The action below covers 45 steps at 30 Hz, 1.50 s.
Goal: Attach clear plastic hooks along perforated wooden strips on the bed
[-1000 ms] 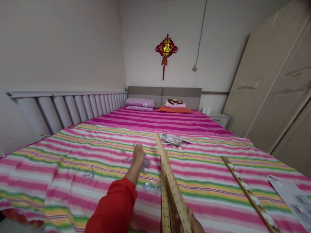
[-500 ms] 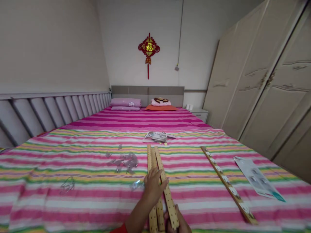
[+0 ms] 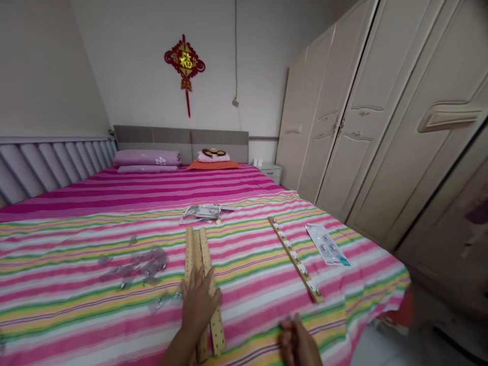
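Observation:
My left hand lies open across a row of pale wooden strips, its fingers spread. These strips have small dark holes along them and lie side by side, pointing away from me; the hand covers their middle. To the right, at the bottom of the view, is my right hand, apart from the strips. Its fingers are loosely curled and a little blurred, with nothing visible in them. Beyond that hand lies another wooden strip with several white hooks or clips along it.
A blister pack lies right of the hook strip. Crumpled clear plastic pieces are spread left of the wooden strips, and opened packaging is beyond them. All this lies on a striped bedsheet. Wardrobes stand along the right.
My right hand has left the near end of the right holed strip and moved right. The left hand stays on the strips. The view has turned right.

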Available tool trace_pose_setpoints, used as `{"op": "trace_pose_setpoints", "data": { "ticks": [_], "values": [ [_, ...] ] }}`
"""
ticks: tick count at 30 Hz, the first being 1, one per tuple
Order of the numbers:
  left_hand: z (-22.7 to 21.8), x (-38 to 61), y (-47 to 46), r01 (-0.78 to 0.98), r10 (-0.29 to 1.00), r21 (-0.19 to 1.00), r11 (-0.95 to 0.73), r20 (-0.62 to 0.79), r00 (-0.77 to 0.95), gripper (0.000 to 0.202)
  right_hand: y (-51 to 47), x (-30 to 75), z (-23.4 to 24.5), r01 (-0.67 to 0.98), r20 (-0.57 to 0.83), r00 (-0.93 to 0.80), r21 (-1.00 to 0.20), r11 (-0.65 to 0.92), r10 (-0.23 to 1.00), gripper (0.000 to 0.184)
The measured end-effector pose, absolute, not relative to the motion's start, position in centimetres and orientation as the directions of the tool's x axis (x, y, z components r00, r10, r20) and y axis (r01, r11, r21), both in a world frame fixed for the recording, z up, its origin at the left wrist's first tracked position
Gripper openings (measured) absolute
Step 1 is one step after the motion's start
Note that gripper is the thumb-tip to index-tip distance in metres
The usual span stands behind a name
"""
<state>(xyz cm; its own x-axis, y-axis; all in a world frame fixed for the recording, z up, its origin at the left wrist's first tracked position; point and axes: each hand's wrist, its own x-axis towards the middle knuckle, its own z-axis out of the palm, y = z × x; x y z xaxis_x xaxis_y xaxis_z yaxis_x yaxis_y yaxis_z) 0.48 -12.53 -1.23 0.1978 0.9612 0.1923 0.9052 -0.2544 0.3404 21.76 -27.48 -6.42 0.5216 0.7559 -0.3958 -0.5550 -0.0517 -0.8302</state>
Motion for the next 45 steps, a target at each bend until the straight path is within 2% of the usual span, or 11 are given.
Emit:
{"op": "trace_pose_setpoints", "data": {
  "ticks": [2,4,10,14,18,24,28,31,36,40,45],
  "values": [
    [-1.4,0.6,-12.6,0.911,0.955,0.317,-0.264,0.220,0.200,0.058,-28.5,25.4,-5.8,-0.593,-0.403,0.644,-0.800,0.091,0.651,0.054],
    [-1.5,0.7,-12.6,0.914,0.950,0.300,-0.272,0.234,0.206,0.058,-28.9,28.4,-4.9,-0.637,-0.423,0.633,-0.761,0.125,0.649,0.050],
    [-1.4,0.6,-12.8,0.911,0.948,0.303,-0.281,0.235,0.214,0.057,-27.6,32.5,-3.1,-0.826,-0.415,0.324,-0.562,0.040,0.850,0.021],
    [-0.9,0.5,-13.2,0.891,0.952,0.361,-0.276,0.230,0.202,0.056,-27.3,32.4,-3.3,-0.892,-0.306,0.169,-0.452,0.013,0.937,0.025],
    [-0.7,0.5,-13.4,0.841,0.955,0.466,-0.275,0.235,0.183,0.057,-27.9,32.0,-3.5,-0.904,-0.323,0.090,-0.424,-0.059,0.942,0.023],
    [-1.1,0.1,-13.6,0.755,0.945,0.580,-0.304,0.285,0.162,0.054,-27.2,28.9,-3.1,-0.849,-0.411,0.021,-0.489,-0.201,0.912,0.031],
    [-1.3,-0.1,-13.6,0.707,0.933,0.628,-0.325,0.336,0.131,0.048,-26.3,24.7,-1.4,-0.797,-0.346,-0.029,-0.558,-0.230,0.938,0.020],
    [-1.1,-0.6,-13.5,0.600,0.925,0.735,-0.316,0.378,0.023,0.043,-25.5,21.2,0.8,-0.763,-0.283,-0.047,-0.609,-0.218,0.958,0.018],
    [0.2,-1.8,-13.6,0.103,0.963,0.973,-0.208,0.222,-0.151,0.047,-22.5,15.7,3.9,-0.649,-0.241,-0.106,-0.718,-0.250,0.965,0.024],
    [1.7,-2.6,-13.8,-0.233,0.995,0.971,-0.059,0.038,-0.096,0.056,-18.9,11.4,4.3,-0.571,-0.170,-0.195,-0.781,-0.253,0.966,0.025],
    [2.9,-3.8,-12.5,-0.111,0.952,0.989,-0.095,0.058,-0.301,0.059,-15.5,6.2,3.6,-0.415,-0.147,-0.222,-0.880,-0.229,0.964,0.027]
  ]
}}
